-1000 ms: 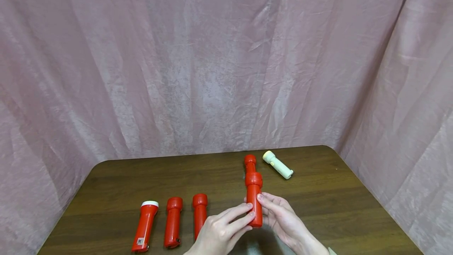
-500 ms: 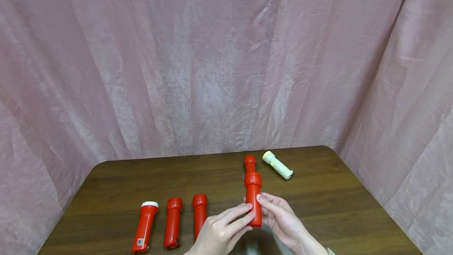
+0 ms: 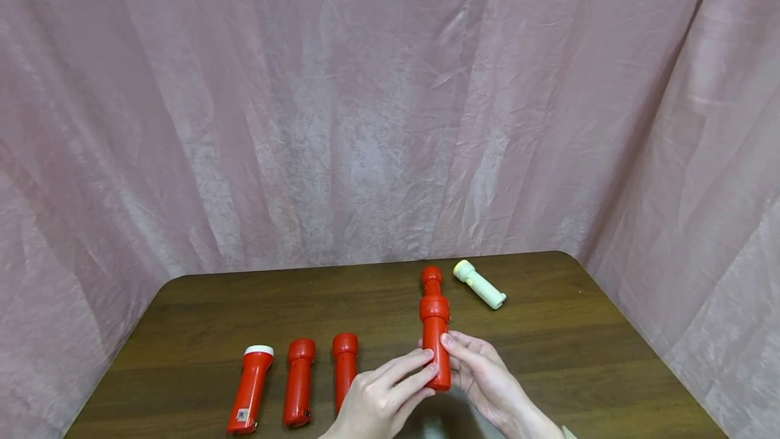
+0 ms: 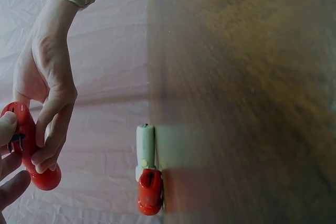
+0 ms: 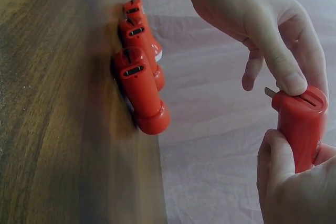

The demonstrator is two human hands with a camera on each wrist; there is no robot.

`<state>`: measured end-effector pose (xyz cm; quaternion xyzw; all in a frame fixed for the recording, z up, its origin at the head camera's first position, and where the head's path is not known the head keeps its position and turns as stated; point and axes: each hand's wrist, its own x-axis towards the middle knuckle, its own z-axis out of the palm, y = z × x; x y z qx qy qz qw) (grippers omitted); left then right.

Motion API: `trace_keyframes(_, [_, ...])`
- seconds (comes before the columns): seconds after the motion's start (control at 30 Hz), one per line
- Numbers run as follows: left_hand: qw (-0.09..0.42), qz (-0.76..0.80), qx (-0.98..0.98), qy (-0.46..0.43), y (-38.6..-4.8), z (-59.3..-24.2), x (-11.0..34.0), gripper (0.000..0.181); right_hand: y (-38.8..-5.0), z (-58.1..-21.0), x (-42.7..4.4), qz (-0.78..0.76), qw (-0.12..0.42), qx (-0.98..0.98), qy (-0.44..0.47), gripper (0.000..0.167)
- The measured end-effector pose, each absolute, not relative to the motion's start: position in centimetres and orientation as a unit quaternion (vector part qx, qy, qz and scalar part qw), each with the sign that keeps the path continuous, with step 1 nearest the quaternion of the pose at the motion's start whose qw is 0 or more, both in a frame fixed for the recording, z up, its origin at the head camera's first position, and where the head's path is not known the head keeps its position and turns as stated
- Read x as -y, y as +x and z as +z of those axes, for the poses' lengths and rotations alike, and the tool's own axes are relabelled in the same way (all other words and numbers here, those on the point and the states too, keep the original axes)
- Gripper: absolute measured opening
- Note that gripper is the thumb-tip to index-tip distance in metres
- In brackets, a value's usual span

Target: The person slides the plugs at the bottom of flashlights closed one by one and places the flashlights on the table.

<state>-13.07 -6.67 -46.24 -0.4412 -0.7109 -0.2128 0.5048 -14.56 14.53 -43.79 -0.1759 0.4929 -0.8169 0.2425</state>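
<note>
Both hands hold a red flashlight (image 3: 435,341) above the table, its wide head pointing away. My right hand (image 3: 484,374) grips its body from the right, thumb on top. From the left, my left hand (image 3: 380,395) pinches the tail end, two fingers along the side. In the right wrist view, the left thumb presses the tail end beside a slot, and a flat metal prong (image 5: 270,93) sticks out there. In the left wrist view the tail end (image 4: 18,135) shows a dark recess with thin metal in it.
Left of the hands lie a white-rimmed red flashlight (image 3: 250,388) and two all-red flashlights, a middle one (image 3: 298,385) and a nearer one (image 3: 344,371). Farther back lie a smaller red flashlight (image 3: 431,278) and a pale green one (image 3: 481,286). Pink curtains (image 3: 365,120) surround the wooden table (image 3: 579,358).
The held flashlight has shifted very slightly to the left. Both hands keep nearly the same grip, and the other flashlights lie where they were.
</note>
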Motion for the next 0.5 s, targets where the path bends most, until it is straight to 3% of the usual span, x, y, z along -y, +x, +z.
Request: trace_keyframes(0.5, [0.511,-0.218,0.711,-0.432,-13.29,-46.33,6.80,0.030,-14.49,-43.75,-14.18,-0.816,0.232,-0.499,-0.176,0.027])
